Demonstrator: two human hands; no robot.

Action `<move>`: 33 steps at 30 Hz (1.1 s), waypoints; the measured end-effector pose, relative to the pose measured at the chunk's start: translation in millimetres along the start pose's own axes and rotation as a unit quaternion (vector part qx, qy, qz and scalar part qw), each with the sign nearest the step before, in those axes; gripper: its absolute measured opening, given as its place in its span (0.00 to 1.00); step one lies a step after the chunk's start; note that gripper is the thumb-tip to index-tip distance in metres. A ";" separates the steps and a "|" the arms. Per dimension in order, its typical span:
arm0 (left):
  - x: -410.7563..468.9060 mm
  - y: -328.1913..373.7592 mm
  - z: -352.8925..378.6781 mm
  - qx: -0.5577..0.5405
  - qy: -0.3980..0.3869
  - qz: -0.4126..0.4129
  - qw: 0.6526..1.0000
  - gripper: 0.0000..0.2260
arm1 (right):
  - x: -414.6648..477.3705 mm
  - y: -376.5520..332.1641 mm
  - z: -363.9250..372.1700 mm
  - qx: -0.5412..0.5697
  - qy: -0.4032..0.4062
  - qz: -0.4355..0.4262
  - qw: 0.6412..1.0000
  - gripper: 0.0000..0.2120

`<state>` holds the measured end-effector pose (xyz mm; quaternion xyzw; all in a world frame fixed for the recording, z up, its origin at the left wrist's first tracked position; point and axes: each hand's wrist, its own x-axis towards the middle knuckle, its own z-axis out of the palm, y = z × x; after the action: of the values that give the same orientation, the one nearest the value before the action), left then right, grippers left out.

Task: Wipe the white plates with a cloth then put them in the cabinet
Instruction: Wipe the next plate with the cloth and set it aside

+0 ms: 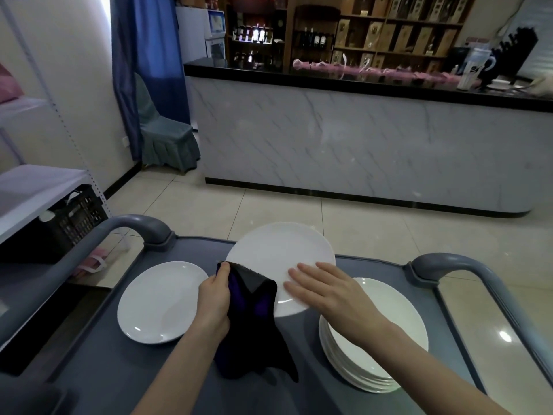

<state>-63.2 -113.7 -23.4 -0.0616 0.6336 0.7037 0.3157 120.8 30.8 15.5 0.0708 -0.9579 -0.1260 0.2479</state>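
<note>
A large white plate (278, 253) is held up above the grey cart (125, 369). My left hand (214, 298) grips a dark cloth (251, 327) with purple patches against the plate's left rim; the cloth hangs down over the cart. My right hand (326, 290) lies flat on the plate's right side with straight fingers. One white plate (158, 304) lies alone on the cart at the left. A stack of several white plates (386, 339) stands on the cart at the right, partly under my right forearm.
The cart has curved grey handles at the far left (131, 226) and far right (454, 265). A marble-fronted counter (344, 142) stands across the tiled floor. White shelving with a black crate (71, 220) is at the left, beside a covered chair (164, 133).
</note>
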 end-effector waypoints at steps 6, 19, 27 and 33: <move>0.0 10.3 -13.9 0.014 -0.001 -0.027 1.000 0.15 | 2.7 -11.5 3.3 0.213 -0.012 0.231 0.949 0.13; -27.1 -25.3 32.8 0.184 -0.239 0.251 0.920 0.22 | 7.2 -43.1 0.1 0.605 0.086 0.592 0.526 0.10; -38.8 -32.2 37.3 0.468 -0.264 0.459 0.708 0.23 | 9.7 -35.1 -15.3 0.656 0.154 0.609 0.418 0.12; -61.4 -43.7 43.3 0.496 -0.267 0.476 0.676 0.24 | 2.3 -37.3 -16.6 0.698 0.190 0.595 0.352 0.14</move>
<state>21.9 -96.0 -22.6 0.6041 0.7220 0.3282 0.0778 129.7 -8.8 20.3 -0.3478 -0.4196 0.7849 0.2949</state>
